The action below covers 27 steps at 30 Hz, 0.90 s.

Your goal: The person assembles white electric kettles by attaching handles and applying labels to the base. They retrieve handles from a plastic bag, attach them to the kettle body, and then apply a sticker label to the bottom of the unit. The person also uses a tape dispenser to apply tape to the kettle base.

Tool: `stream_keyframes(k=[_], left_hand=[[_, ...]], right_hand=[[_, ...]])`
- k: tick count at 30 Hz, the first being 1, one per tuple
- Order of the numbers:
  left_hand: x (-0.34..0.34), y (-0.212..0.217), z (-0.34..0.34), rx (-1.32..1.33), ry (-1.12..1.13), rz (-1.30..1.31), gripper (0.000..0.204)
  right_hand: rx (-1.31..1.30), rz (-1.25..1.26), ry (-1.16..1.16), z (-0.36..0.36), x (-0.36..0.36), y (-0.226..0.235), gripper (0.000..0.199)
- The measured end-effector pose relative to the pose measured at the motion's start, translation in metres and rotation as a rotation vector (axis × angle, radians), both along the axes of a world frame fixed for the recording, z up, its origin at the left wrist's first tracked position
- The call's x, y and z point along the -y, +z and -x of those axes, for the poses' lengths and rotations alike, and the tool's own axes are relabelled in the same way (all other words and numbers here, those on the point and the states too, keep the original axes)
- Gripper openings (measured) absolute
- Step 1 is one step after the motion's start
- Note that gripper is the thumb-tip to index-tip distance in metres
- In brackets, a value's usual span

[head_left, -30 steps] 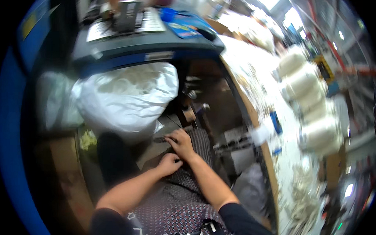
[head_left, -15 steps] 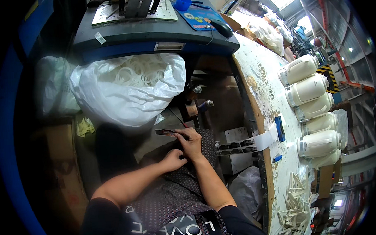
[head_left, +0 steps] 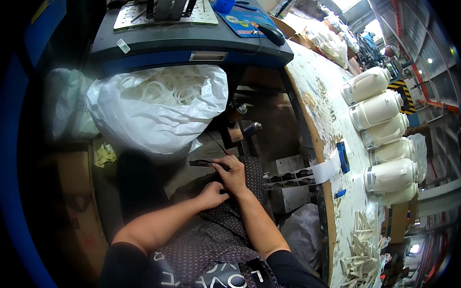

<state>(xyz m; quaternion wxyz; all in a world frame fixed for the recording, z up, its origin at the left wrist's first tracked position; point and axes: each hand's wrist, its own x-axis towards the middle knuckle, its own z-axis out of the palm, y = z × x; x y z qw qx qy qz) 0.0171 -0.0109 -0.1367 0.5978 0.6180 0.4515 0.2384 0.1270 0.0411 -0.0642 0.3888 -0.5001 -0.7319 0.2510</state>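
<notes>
Above my lap, my right hand [head_left: 232,173] pinches the end of a short dark label strip [head_left: 199,163], which sticks out to the left of my fingers. Just below it, my left hand [head_left: 212,195] is closed with its fingers curled, close to my right wrist. What its fingertips hold, if anything, is hidden. Under both hands lies my patterned apron [head_left: 213,228]. A band of dark labels on clear backing [head_left: 290,179] runs from the bench edge on the right toward my knee.
Ahead stands a white sack [head_left: 153,121] of pale rings, below a dark machine table [head_left: 161,47]. On the worn white bench [head_left: 320,97] at right are several cream jugs [head_left: 376,111], a blue tool [head_left: 343,158] and a pile of cream handles [head_left: 361,251]. Spray cans [head_left: 253,128] stand underneath.
The label strip has tilted a little in my right hand, and its face now looks darker. Both hands have barely shifted.
</notes>
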Motion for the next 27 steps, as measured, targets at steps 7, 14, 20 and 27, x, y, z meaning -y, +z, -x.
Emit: stream_keyframes(k=[7,14,20,27], left_hand=[[0.0,-0.004,-0.002,0.005,-0.012,0.021,0.026],[0.001,-0.003,0.0,0.0,-0.005,0.001,0.026],[0.003,-0.004,0.0,0.03,0.015,-0.012,0.027],[0.0,-0.005,-0.004,0.08,0.01,-0.009,0.028]], right_hand=[[0.03,-0.009,0.012,-0.001,0.001,0.0,0.012],[0.053,-0.009,0.026,0.0,0.001,-0.003,0.012],[0.076,0.022,0.017,0.0,0.003,-0.002,0.014],[0.072,0.014,0.014,-0.005,0.0,-0.002,0.014]])
